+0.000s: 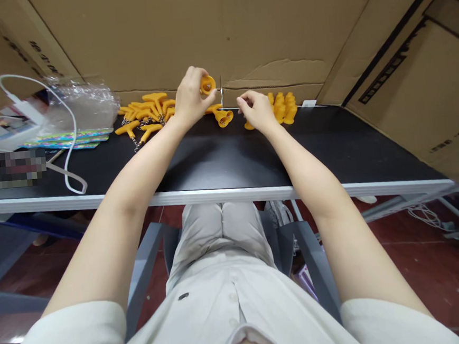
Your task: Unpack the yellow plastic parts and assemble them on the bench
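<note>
— While the left hand (190, 102) grips a small orange plastic funnel-shaped piece (207, 84) above the far table (220, 157) edge, what's the right hand (257, 110) doing?
— Pinching a thin metal pin (221, 94) beside it.
— How would the piece handle?
— Probably light and stiff; hold its stem, clear of the open mouth.

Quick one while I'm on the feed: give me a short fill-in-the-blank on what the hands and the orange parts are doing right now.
1. The left hand holds up one ____ plastic part.
2. The pile with chains lies to the ____ of that hand.
3. The right hand rests on the ____ table.

Missing words: orange; left; black
</note>
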Action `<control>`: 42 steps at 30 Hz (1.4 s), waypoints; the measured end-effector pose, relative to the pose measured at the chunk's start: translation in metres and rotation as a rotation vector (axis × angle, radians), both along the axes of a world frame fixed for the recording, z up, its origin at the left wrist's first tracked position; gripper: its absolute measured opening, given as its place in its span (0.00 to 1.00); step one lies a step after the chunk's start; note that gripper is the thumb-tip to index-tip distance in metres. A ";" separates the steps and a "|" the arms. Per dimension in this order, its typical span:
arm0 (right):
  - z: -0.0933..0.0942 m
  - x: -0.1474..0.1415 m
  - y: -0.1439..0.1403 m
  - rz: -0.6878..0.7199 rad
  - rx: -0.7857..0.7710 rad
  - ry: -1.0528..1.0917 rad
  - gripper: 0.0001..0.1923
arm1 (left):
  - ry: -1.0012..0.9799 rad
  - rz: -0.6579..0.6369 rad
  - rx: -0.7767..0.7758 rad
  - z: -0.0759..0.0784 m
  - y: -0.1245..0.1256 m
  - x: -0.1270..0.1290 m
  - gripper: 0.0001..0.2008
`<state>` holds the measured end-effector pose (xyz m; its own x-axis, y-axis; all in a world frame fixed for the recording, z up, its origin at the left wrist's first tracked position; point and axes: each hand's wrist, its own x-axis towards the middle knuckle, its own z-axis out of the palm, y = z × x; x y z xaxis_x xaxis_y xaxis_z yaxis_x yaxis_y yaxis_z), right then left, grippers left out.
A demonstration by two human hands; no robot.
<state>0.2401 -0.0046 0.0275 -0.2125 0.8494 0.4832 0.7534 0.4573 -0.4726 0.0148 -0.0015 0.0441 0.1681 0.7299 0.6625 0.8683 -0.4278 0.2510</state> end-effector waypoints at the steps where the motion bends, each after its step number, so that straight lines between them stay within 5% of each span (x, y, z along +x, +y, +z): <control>1: -0.001 -0.004 0.001 0.051 -0.053 0.077 0.31 | 0.036 -0.033 0.011 -0.001 -0.006 0.007 0.18; 5: -0.006 -0.019 0.002 0.226 -0.241 0.383 0.42 | 0.218 -0.172 -0.013 -0.019 -0.018 0.034 0.20; 11: -0.008 -0.018 0.001 0.262 -0.313 0.547 0.34 | 0.303 -0.333 0.001 -0.046 -0.015 0.037 0.24; 20: 0.007 -0.011 -0.007 0.272 -0.340 0.569 0.27 | 0.125 -0.075 0.045 -0.036 -0.011 -0.001 0.30; 23: 0.006 -0.014 -0.013 0.314 -0.337 0.521 0.26 | 0.091 -0.038 -0.084 -0.034 -0.007 -0.013 0.32; 28: 0.002 -0.016 -0.015 0.322 -0.347 0.401 0.23 | 0.131 -0.168 -0.140 -0.040 -0.002 -0.020 0.37; 42: 0.005 -0.001 -0.012 0.216 -0.167 -0.233 0.18 | 0.175 -0.080 -0.151 -0.037 -0.008 -0.009 0.21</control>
